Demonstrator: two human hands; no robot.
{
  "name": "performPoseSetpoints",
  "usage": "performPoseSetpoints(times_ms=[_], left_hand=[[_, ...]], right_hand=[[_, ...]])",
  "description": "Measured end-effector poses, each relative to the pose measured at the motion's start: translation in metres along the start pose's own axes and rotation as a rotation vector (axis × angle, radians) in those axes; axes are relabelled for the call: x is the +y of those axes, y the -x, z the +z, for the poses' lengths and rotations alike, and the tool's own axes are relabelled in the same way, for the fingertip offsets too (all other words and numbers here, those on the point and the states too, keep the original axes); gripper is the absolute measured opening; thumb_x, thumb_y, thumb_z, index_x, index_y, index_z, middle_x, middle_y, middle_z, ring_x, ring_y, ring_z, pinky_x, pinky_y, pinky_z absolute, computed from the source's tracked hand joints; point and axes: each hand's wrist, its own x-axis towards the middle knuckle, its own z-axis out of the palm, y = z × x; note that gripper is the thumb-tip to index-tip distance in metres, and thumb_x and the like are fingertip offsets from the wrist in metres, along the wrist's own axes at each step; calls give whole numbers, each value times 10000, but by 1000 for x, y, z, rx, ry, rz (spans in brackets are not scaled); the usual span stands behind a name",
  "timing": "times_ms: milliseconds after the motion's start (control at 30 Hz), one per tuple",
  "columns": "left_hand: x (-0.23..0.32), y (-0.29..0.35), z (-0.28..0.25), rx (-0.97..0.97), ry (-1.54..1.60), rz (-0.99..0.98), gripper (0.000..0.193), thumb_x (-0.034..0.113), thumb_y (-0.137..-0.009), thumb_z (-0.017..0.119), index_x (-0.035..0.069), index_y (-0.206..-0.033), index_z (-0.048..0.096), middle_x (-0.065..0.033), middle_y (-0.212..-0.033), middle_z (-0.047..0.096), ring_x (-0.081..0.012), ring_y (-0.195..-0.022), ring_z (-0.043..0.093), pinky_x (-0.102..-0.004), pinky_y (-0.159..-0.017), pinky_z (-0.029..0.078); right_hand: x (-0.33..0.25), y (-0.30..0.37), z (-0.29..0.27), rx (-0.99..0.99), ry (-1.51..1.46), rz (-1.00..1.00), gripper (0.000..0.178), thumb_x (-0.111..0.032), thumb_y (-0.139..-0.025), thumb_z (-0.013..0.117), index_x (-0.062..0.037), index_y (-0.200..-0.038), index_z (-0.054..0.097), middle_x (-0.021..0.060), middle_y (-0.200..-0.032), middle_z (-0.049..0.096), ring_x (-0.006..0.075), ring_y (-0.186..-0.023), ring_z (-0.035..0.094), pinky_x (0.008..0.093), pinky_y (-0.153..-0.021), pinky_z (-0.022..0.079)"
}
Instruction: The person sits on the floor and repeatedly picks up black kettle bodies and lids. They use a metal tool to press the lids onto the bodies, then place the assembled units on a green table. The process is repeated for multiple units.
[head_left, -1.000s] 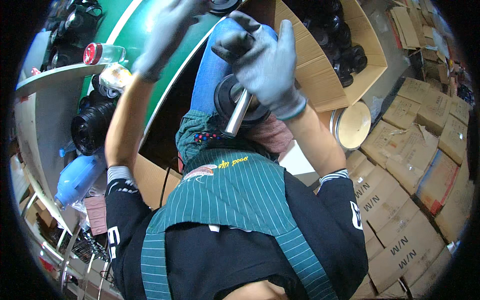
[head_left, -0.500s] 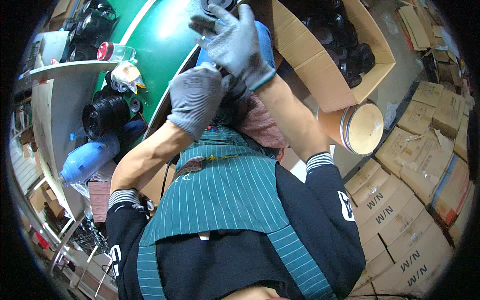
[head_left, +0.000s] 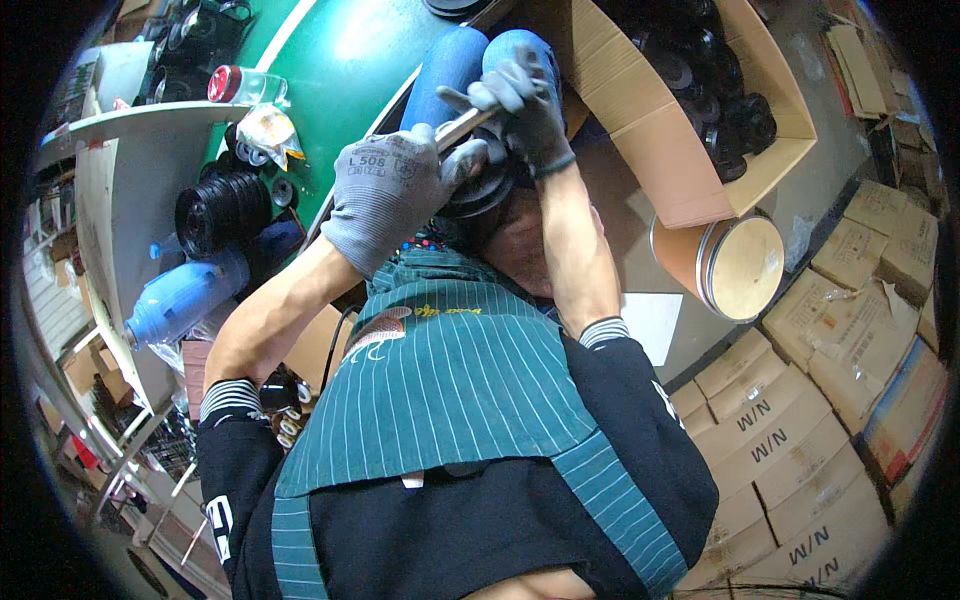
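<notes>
Grey knit work gloves cover both of my hands, held close together above my lap. My left hand (head_left: pixel 392 185) is closed around one end of a narrow metal bar (head_left: pixel 465 127), its thumb stretched toward a black round part. My right hand (head_left: pixel 530 115) meets the bar's other end with bent fingers; their tips are slightly blurred. Just below both hands sits the black round disc-like part (head_left: pixel 480 192), partly hidden by the left thumb and the right hand. Blue-clad legs (head_left: pixel 445 75) show beyond my hands, and a striped green apron (head_left: pixel 450 370) covers my front.
A green tabletop (head_left: pixel 340 60) lies ahead left, with a red-lidded jar (head_left: pixel 245 86) and a plastic bag (head_left: pixel 268 135). Stacked black rings (head_left: pixel 222 213) and a blue bottle (head_left: pixel 185 300) are left. Rightward stand an open carton (head_left: pixel 660 150) of black parts, a round drum (head_left: pixel 742 268) and stacked boxes (head_left: pixel 800 430).
My right hand has moved right and its spread fingers have bent in. The left hand has turned slightly, and the metal bar and black round part now show between the hands.
</notes>
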Motion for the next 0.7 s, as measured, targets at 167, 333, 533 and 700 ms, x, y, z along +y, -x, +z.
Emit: performPoseSetpoints(times_ms=[167,333,533,700], left_hand=[[-15,7,-1,44,268,180,302,387,-1029,686,100,-939,719,-153,-665,655,-348,-593,691,-450,-537,530],[-48,-17,12,79,478,382,330,291,-1097,587,60,-892,702,-199,-724,623,-415,-644,642,-463,-578,506],[-69,-89,38,-91,929,631,519,390,-1172,407,18,-998,724,-113,-719,624,-232,-619,620,-355,-615,512],[-51,-143,68,-219,1010,697,591,457,-1170,399,20,-986,750,-96,-674,653,-208,-612,653,-361,-611,526]], right_hand=[[-25,37,-8,131,-2007,441,398,-281,-1143,383,-214,-758,460,-9,-651,383,222,-721,493,542,-1201,403],[-84,50,-38,280,-1507,380,414,-206,-1114,369,-189,-702,409,8,-629,397,209,-704,483,547,-1186,426],[-151,54,-39,382,-822,215,401,-101,-1058,402,-157,-662,362,24,-606,385,174,-689,464,536,-1178,453],[-170,49,-35,390,-508,153,413,-13,-1010,429,-130,-629,323,38,-587,375,144,-676,448,528,-1171,477]])
